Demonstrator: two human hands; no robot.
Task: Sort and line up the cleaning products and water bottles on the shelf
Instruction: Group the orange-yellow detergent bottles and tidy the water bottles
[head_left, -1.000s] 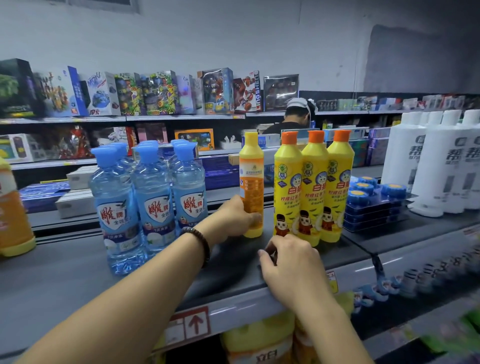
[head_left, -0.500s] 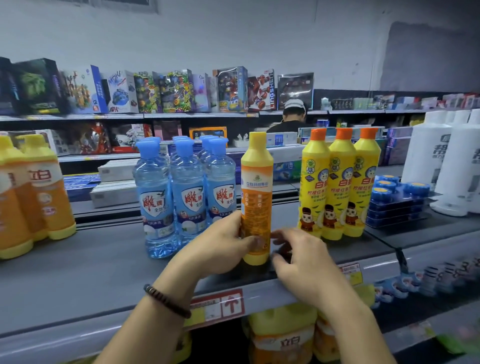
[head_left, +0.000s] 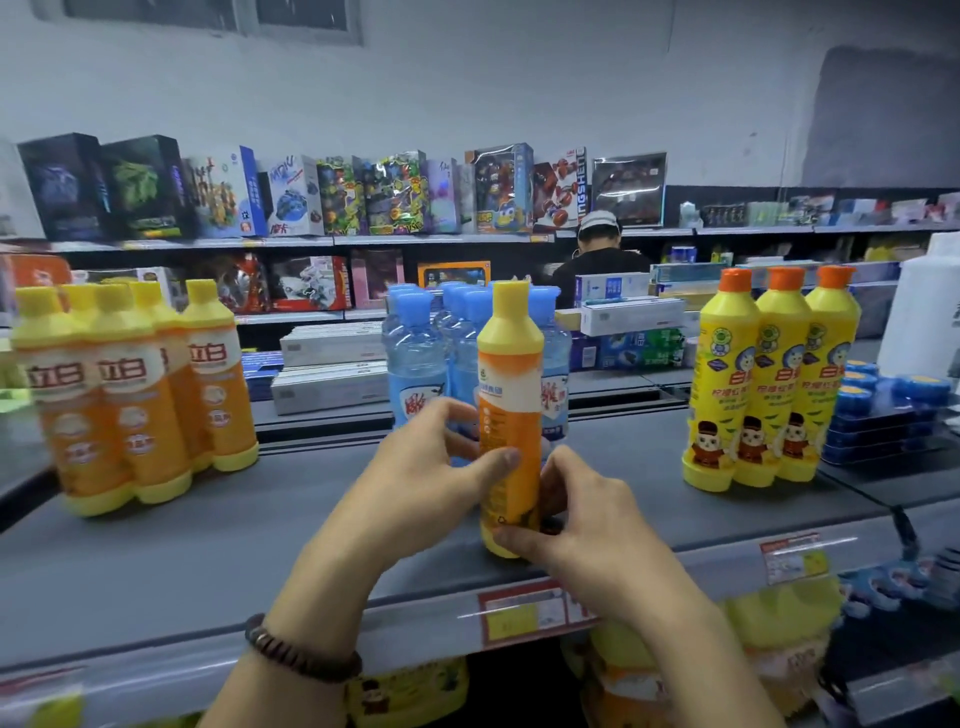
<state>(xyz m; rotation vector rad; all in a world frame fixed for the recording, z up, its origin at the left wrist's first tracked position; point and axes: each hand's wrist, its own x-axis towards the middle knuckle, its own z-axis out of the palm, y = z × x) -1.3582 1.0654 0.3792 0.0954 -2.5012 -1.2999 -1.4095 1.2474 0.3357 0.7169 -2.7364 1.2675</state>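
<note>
An orange cleaner bottle with a yellow cap (head_left: 510, 379) stands upright near the front edge of the grey shelf (head_left: 218, 561). My left hand (head_left: 415, 483) grips its lower body from the left, thumb across the front. My right hand (head_left: 582, 525) holds its base from the right. Directly behind it stand several blue-capped water bottles (head_left: 415, 358), partly hidden. At the left stands a group of matching orange bottles (head_left: 135, 395). Three yellow bottles with orange caps (head_left: 769, 379) line up at the right.
Blue round-lidded packs (head_left: 893, 410) and a white bottle (head_left: 930, 312) sit at the far right. A person in a cap (head_left: 600, 249) stands behind the shelf. Toy boxes (head_left: 363, 192) fill the back shelves. More yellow bottles (head_left: 779, 639) sit on the shelf below.
The orange bottle has slid left and toward the front edge, away from the three yellow bottles and in front of the water bottles. The view has swung left, revealing the orange group.
</note>
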